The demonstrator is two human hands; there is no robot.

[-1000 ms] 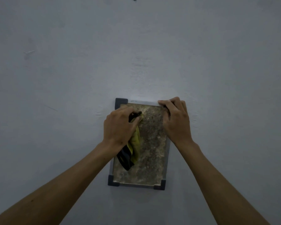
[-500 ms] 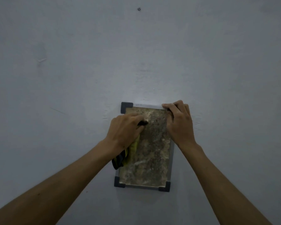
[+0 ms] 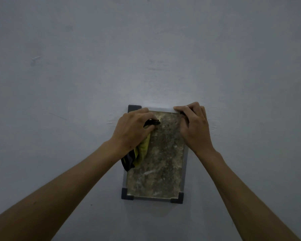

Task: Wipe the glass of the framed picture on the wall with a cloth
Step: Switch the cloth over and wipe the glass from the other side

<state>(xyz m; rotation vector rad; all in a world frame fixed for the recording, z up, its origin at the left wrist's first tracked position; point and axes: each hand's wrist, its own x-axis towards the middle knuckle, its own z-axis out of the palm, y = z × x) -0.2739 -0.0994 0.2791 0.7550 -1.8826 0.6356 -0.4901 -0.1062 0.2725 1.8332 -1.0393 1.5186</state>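
Grey-framed picture point(image 3: 163, 162) hangs upright; yellow-black cloth point(image 3: 139, 153) seemingly touching its glass.

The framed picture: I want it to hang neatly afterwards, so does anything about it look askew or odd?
The framed picture leans slightly, its bottom edge sloping down to the right. The glass looks mottled and streaked. The right hand grips its top right corner; the left hand presses the yellow and black cloth on the glass.

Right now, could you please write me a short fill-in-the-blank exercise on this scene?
1. The left hand presses a ____ and black cloth on the glass.
2. The right hand holds the frame's top ____ corner.
3. The frame hangs on a ____.

Missing words: yellow; right; wall
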